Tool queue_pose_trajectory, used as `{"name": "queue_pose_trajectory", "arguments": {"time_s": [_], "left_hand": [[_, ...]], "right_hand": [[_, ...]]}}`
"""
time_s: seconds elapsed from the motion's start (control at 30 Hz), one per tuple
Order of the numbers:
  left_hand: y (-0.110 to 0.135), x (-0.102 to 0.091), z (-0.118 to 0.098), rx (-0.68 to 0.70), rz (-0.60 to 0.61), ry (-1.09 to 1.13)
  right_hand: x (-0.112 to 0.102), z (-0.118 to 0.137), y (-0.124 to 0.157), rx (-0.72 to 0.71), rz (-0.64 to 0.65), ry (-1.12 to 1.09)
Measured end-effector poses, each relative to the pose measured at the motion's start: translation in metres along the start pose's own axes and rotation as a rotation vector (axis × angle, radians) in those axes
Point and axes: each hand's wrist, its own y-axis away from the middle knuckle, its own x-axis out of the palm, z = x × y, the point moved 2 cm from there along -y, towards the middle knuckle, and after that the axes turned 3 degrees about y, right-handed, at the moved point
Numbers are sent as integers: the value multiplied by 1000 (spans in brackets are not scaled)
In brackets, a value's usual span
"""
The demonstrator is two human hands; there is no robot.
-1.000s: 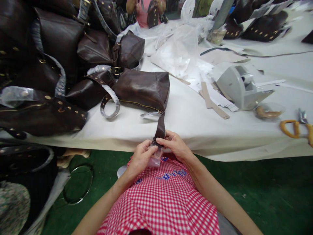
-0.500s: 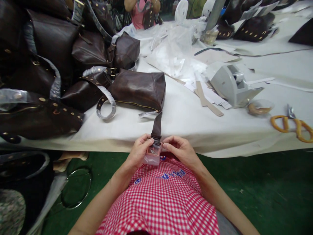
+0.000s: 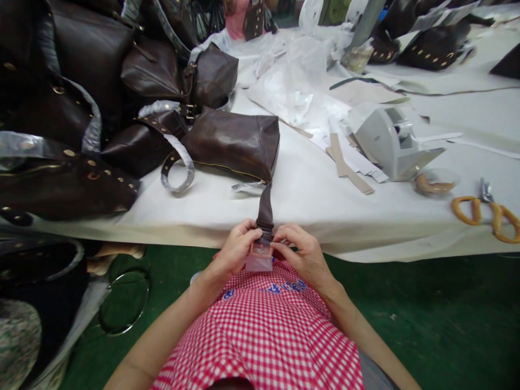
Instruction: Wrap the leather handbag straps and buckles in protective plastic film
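Observation:
A dark brown leather bag (image 3: 235,142) lies on the white-covered table, zip side toward me. Its strap (image 3: 265,205) runs down over the table's front edge. At the strap's end, a buckle-like frame sits under a piece of clear plastic film (image 3: 259,264). My left hand (image 3: 239,246) is closed on the strap end, thumb on top. Pinched at the film's right edge are the thumb and forefinger of my right hand (image 3: 304,253); the exact contact is small and partly hidden. The film's lower part hangs free above the red checked apron (image 3: 260,325).
More brown studded bags (image 3: 69,179) are heaped at the left. To the right stand a grey tape dispenser (image 3: 385,143), card strips (image 3: 345,165), a tape roll (image 3: 434,184) and orange-handled scissors (image 3: 485,208). Clear plastic bags (image 3: 290,81) lie further back. Another person's pink top (image 3: 235,20) shows beyond.
The view has shifted slightly, and the bag appears a little further right and higher. Both hands stay at the strap end; the film now hangs straighter, and the right fingers pinch its edge.

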Motion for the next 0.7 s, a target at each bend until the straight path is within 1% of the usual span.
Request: {"name": "queue_pose_trajectory", "arguments": {"time_s": [0.1, 0.2, 0.37, 0.53, 0.7], "left_hand": [[-1, 0, 0, -16, 6, 16], [0, 2, 0, -27, 9, 40], [0, 4, 1, -20, -1, 43], [-1, 5, 1, 0, -9, 25], [0, 6, 1, -5, -6, 39]], "right_hand": [[1, -3, -1, -120, 35, 69], [2, -5, -1, -184, -4, 96], [4, -5, 1, -227, -59, 149], [7, -7, 4, -267, -159, 251], [8, -9, 5, -275, -147, 232]]}}
